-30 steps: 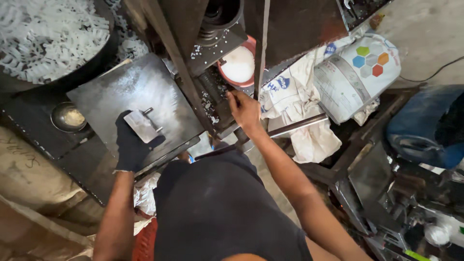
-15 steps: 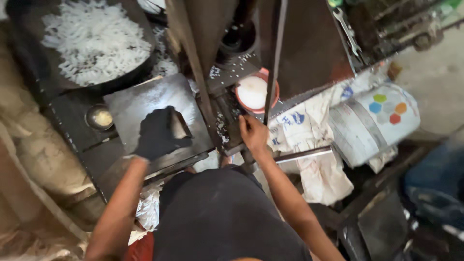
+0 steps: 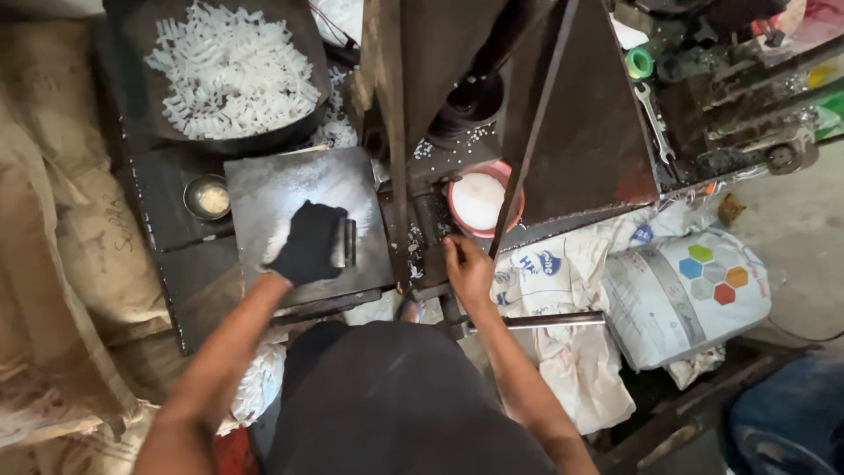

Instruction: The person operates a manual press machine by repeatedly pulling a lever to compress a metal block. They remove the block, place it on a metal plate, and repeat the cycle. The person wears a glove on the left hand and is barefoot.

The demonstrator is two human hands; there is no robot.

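Observation:
My left hand (image 3: 308,244), in a black glove, presses down on a small metal block (image 3: 345,243) that lies on a dark steel plate (image 3: 281,185). The glove covers most of the block. My right hand (image 3: 466,268), bare, rests on the dark machine frame (image 3: 422,220) just below an orange bowl (image 3: 479,200) of white powder. Whether its fingers grip a part of the frame cannot be made out. A thin rod (image 3: 527,141) slants up past that bowl.
A black pan of white plastic pieces (image 3: 230,66) sits at the upper left, with a small metal cup (image 3: 207,197) below it. Sacks line the left side (image 3: 61,220). White printed bags (image 3: 686,290) lie at the right. A wrench (image 3: 652,119) rests on the machine.
The view has shifted and zoomed closer. My gloved left hand stays on the metal block, slid slightly on the plate. My right hand has stayed on the frame near the bowl.

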